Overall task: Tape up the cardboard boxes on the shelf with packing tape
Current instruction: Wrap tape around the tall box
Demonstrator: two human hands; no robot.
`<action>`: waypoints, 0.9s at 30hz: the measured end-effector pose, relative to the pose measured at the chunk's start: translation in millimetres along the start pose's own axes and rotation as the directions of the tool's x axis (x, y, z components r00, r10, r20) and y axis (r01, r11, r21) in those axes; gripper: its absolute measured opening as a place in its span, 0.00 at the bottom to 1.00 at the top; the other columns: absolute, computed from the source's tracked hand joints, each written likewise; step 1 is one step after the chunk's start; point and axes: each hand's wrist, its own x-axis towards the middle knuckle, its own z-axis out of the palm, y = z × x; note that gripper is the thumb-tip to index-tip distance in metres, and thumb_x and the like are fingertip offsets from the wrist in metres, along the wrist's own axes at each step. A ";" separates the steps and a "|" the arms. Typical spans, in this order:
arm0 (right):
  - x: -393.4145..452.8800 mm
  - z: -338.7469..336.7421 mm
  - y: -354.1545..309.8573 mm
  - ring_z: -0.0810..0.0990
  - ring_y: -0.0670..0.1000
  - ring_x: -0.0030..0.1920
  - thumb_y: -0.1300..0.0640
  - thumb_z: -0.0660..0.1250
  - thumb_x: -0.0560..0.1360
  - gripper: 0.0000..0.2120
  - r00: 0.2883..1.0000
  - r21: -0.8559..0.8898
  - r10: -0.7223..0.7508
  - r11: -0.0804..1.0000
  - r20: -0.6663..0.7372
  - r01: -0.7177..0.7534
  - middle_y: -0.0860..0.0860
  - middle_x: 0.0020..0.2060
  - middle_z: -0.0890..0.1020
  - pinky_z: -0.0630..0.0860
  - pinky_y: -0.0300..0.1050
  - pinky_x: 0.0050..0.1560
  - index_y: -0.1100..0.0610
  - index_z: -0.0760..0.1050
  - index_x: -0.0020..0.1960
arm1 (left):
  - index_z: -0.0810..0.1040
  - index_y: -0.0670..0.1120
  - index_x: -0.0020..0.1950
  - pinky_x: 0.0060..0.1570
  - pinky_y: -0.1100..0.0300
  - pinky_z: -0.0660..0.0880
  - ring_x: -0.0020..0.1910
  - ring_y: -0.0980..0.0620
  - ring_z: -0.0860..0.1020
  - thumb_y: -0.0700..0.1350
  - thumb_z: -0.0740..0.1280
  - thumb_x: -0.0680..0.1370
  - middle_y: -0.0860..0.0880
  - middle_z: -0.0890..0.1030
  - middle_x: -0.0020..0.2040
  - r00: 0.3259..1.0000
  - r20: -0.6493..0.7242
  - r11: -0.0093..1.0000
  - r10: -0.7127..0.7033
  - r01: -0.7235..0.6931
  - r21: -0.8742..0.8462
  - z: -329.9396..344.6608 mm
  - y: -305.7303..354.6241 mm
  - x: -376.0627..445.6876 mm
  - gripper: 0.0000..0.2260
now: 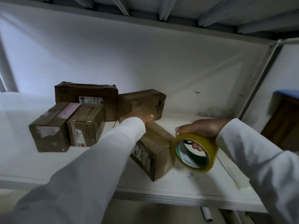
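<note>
R hand [202, 128] grips tape roll [195, 152]; L hand [148, 118] touches tilted box [142, 104].

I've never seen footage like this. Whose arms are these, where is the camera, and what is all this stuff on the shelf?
There is no machine here: a person in white sleeves wears a camera on the head, looking forward and down at their own hands. A white shelf holds five brown cardboard boxes. The left hand, mostly hidden by its sleeve, reaches to a tilted box at the back, with another box just below the arm. The right hand grips a roll of yellowish packing tape, fingers through its hole.
</note>
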 end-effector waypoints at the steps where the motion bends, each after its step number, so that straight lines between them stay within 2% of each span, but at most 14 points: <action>1: 4.5 4.3 11.4 0.81 0.56 0.46 0.37 0.70 0.67 0.23 0.998 -0.004 0.060 0.998 -0.003 -0.060 0.55 0.41 0.82 0.78 0.49 0.54 0.55 0.78 0.49 | 0.70 0.50 0.68 0.54 0.51 0.65 0.64 0.41 0.70 0.70 0.55 0.74 0.45 0.73 0.66 1.000 -0.002 1.000 -0.014 0.014 0.001 1.0 -0.1 1.4 0.32; 3: 10.4 19.3 30.4 0.81 0.57 0.49 0.32 0.71 0.61 0.30 0.989 -0.029 0.145 0.989 0.017 -0.145 0.56 0.45 0.82 0.76 0.52 0.59 0.54 0.77 0.51 | 0.70 0.49 0.68 0.50 0.52 0.62 0.63 0.41 0.71 0.70 0.56 0.74 0.45 0.74 0.65 1.000 -0.022 1.000 -0.009 0.009 0.019 2.3 0.0 1.9 0.31; 5: 21.5 36.4 44.3 0.81 0.56 0.49 0.30 0.70 0.57 0.34 0.991 0.042 0.133 0.990 0.017 -0.134 0.55 0.45 0.82 0.75 0.53 0.61 0.54 0.78 0.52 | 0.72 0.49 0.66 0.50 0.53 0.60 0.62 0.42 0.72 0.67 0.56 0.76 0.46 0.75 0.62 0.999 -0.042 0.999 0.016 -0.015 0.039 1.4 1.9 -1.2 0.28; 8: 28.5 48.4 40.7 0.79 0.55 0.46 0.33 0.67 0.68 0.27 0.992 0.100 0.116 0.988 0.042 -0.120 0.55 0.44 0.80 0.74 0.49 0.56 0.54 0.75 0.55 | 0.74 0.49 0.62 0.51 0.54 0.60 0.58 0.44 0.73 0.65 0.55 0.78 0.46 0.77 0.57 0.994 -0.086 0.997 0.062 -0.058 0.046 -0.6 3.9 -10.4 0.24; 10: 29.4 47.5 34.4 0.77 0.54 0.44 0.35 0.65 0.71 0.25 0.991 0.111 0.122 0.986 0.057 -0.127 0.54 0.42 0.78 0.72 0.48 0.52 0.54 0.72 0.56 | 0.74 0.47 0.61 0.55 0.52 0.62 0.55 0.45 0.73 0.63 0.53 0.80 0.46 0.76 0.53 0.980 -0.141 0.964 0.139 -0.101 0.246 0.0 4.5 -15.2 0.23; 12: 29.5 48.3 31.0 0.78 0.55 0.47 0.35 0.65 0.70 0.28 0.990 0.129 0.129 0.982 0.055 -0.136 0.55 0.46 0.79 0.72 0.48 0.54 0.55 0.72 0.60 | 0.70 0.46 0.67 0.64 0.47 0.60 0.62 0.44 0.70 0.57 0.52 0.81 0.44 0.74 0.61 0.951 -0.163 0.843 0.264 -0.146 0.517 1.6 10.3 -17.9 0.22; 13: 28.9 48.9 31.3 0.78 0.56 0.49 0.35 0.66 0.70 0.29 0.991 0.133 0.126 0.982 0.052 -0.132 0.56 0.48 0.79 0.72 0.49 0.55 0.55 0.72 0.61 | 0.67 0.46 0.71 0.67 0.45 0.58 0.67 0.43 0.67 0.54 0.53 0.82 0.43 0.71 0.67 0.930 -0.168 0.799 0.328 -0.178 0.575 3.7 16.2 -19.2 0.21; 15: 26.0 49.7 33.4 0.78 0.56 0.50 0.35 0.66 0.70 0.29 0.991 0.143 0.123 0.981 0.055 -0.130 0.56 0.50 0.79 0.73 0.49 0.55 0.55 0.73 0.62 | 0.64 0.47 0.73 0.68 0.45 0.58 0.70 0.43 0.64 0.47 0.56 0.81 0.44 0.68 0.71 0.892 -0.118 0.773 0.437 -0.305 0.555 11.3 27.3 -21.7 0.20; 16: 26.5 48.9 34.9 0.78 0.56 0.48 0.36 0.66 0.70 0.28 0.991 0.160 0.120 0.979 0.060 -0.128 0.56 0.48 0.80 0.73 0.48 0.54 0.55 0.73 0.60 | 0.65 0.49 0.73 0.67 0.49 0.59 0.69 0.45 0.65 0.45 0.55 0.81 0.46 0.69 0.70 0.882 -0.065 0.793 0.467 -0.385 0.471 16.1 29.9 -22.4 0.19; 18: 24.0 49.3 35.1 0.78 0.53 0.41 0.38 0.66 0.71 0.22 0.992 0.194 0.110 0.973 0.068 -0.122 0.55 0.41 0.79 0.74 0.45 0.45 0.56 0.75 0.53 | 0.70 0.52 0.70 0.68 0.53 0.57 0.69 0.48 0.67 0.45 0.50 0.83 0.50 0.71 0.69 0.853 0.050 0.811 0.520 -0.512 0.282 25.5 27.1 -26.7 0.17; 19: 23.1 49.8 34.4 0.77 0.52 0.38 0.38 0.66 0.72 0.20 0.992 0.197 0.104 0.973 0.070 -0.116 0.54 0.39 0.79 0.74 0.43 0.42 0.56 0.74 0.49 | 0.71 0.54 0.69 0.69 0.52 0.53 0.70 0.49 0.65 0.48 0.47 0.83 0.52 0.71 0.70 0.834 0.091 0.794 0.544 -0.547 0.266 27.2 23.7 -29.6 0.18; 21: 20.6 49.3 33.4 0.77 0.52 0.38 0.38 0.65 0.72 0.21 0.994 0.165 0.087 0.982 0.060 -0.095 0.53 0.39 0.78 0.73 0.44 0.45 0.55 0.73 0.51 | 0.70 0.54 0.70 0.72 0.49 0.49 0.72 0.49 0.61 0.55 0.43 0.83 0.51 0.68 0.72 0.829 0.141 0.758 0.541 -0.553 0.346 25.9 17.1 -29.2 0.23; 23: 16.6 40.3 36.5 0.78 0.52 0.39 0.37 0.66 0.71 0.23 0.995 0.127 0.082 0.988 0.055 -0.089 0.53 0.39 0.79 0.73 0.45 0.47 0.56 0.75 0.53 | 0.68 0.52 0.72 0.73 0.48 0.48 0.73 0.48 0.60 0.57 0.42 0.82 0.50 0.66 0.74 0.832 0.177 0.721 0.526 -0.546 0.427 25.9 15.3 -25.6 0.25; 27: 5.8 17.6 44.3 0.78 0.51 0.34 0.37 0.67 0.70 0.22 0.996 0.123 0.080 0.989 0.024 -0.082 0.53 0.30 0.81 0.76 0.43 0.39 0.56 0.78 0.44 | 0.71 0.51 0.70 0.72 0.49 0.50 0.71 0.48 0.62 0.57 0.41 0.82 0.49 0.68 0.72 0.841 0.200 0.680 0.503 -0.528 0.510 31.6 26.4 -24.7 0.26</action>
